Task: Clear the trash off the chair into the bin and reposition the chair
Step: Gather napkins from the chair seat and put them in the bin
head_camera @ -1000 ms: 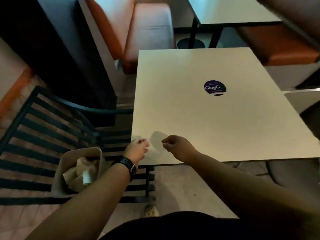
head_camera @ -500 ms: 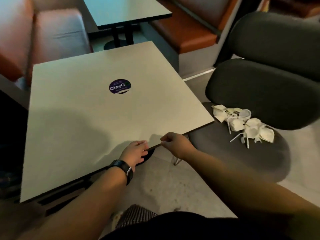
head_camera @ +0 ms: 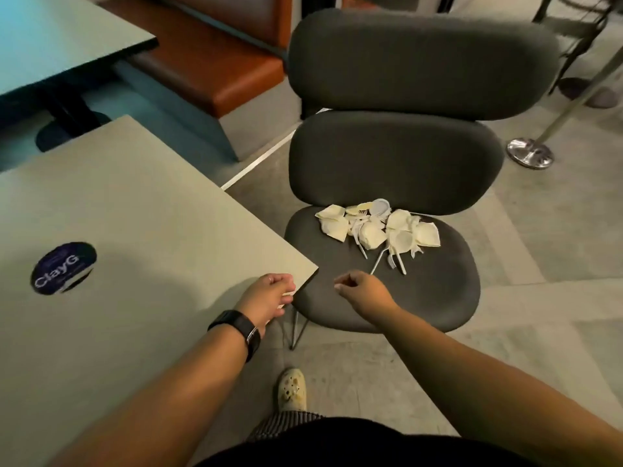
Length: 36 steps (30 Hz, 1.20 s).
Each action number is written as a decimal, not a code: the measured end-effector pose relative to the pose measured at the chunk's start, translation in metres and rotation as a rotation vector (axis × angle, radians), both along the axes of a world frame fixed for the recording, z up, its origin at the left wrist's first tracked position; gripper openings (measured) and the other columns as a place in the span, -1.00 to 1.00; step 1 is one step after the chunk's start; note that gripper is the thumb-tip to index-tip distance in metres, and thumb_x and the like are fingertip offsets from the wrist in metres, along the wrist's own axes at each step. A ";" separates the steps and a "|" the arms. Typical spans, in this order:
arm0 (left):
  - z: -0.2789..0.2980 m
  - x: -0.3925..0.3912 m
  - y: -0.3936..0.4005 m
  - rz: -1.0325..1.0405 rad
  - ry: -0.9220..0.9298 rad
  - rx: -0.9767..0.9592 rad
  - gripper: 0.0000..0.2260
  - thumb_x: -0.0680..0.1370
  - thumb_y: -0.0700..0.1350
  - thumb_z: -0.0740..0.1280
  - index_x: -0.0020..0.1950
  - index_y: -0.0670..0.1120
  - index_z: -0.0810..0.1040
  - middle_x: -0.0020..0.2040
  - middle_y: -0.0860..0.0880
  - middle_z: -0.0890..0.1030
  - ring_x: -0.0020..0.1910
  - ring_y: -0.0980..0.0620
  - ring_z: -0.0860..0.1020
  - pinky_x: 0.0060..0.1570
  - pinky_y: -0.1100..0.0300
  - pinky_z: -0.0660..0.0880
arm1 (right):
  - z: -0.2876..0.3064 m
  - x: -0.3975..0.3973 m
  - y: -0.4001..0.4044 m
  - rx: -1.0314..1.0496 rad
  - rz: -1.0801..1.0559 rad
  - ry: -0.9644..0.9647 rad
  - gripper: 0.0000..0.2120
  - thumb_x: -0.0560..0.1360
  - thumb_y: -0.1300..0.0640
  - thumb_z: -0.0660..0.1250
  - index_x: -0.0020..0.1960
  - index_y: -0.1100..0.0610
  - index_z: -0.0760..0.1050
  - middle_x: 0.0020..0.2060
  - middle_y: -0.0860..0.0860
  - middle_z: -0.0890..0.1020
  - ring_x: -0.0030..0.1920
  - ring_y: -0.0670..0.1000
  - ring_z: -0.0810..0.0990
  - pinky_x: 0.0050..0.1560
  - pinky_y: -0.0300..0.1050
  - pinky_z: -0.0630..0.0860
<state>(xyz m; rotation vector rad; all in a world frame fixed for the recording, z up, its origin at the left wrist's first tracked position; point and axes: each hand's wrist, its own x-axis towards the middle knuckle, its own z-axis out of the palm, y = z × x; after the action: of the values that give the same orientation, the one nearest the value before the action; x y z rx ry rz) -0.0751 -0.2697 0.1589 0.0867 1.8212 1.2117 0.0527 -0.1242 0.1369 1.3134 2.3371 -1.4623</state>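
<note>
A dark grey padded chair (head_camera: 421,291) stands in front of me, to the right of the table. A pile of trash (head_camera: 377,230) lies at the back of its seat: crumpled white napkins, plastic lids and plastic forks. My right hand (head_camera: 364,291) hovers over the seat's front left part, fingers curled and holding nothing, a short way from the trash. My left hand (head_camera: 269,298), with a black watch on the wrist, is over the near corner of the table (head_camera: 151,230), fingers curled and empty. No bin is in view.
The beige table carries a round dark sticker (head_camera: 64,267). An orange bench (head_camera: 209,69) and a second table (head_camera: 50,35) stand behind it. A chrome stanchion base (head_camera: 530,153) is on the floor right of the chair. My shoe (head_camera: 291,389) is near the chair's legs.
My view has swung right, from the slatted chair and the bin of napkins, across the table, to the grey chair. Both hands kept their curled pose in front of me.
</note>
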 end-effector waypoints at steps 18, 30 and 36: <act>-0.066 -0.041 0.223 -0.231 -0.089 -0.191 -0.84 0.61 -0.03 0.23 0.16 -0.01 0.49 0.13 -0.02 0.59 0.09 0.01 0.55 -0.02 0.14 0.46 | -0.086 0.018 0.193 -0.181 -0.374 -0.113 -0.98 0.53 0.15 0.35 -0.05 0.05 0.56 -0.14 -0.01 0.61 -0.10 0.01 0.57 0.03 -0.06 0.51; -0.198 -0.042 0.374 -0.222 -0.034 -0.427 -0.82 0.58 -0.04 0.27 0.17 -0.02 0.48 -0.13 -0.05 0.53 -0.19 0.04 0.49 -0.19 0.18 0.44 | -0.201 0.001 0.356 -0.124 -0.308 -0.268 -0.66 0.50 0.09 0.37 0.25 0.09 0.51 0.23 0.04 0.51 0.12 0.08 0.56 0.02 -0.11 0.49; -0.264 -0.058 0.418 -0.485 0.212 -0.664 -0.46 0.51 0.07 0.33 0.44 -0.08 0.33 0.39 -0.11 0.43 0.35 -0.13 0.42 0.33 -0.02 0.37 | -0.255 -0.020 0.397 0.026 -0.218 -0.355 -0.46 0.41 -0.04 0.43 0.35 0.03 0.41 0.23 0.07 0.39 0.18 0.15 0.49 0.14 0.12 0.55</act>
<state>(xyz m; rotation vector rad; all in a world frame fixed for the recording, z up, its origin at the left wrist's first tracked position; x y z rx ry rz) -0.1334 0.1485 -0.1051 0.2675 2.1356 0.2413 0.0330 0.2733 -0.1182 1.7182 2.0447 -1.1307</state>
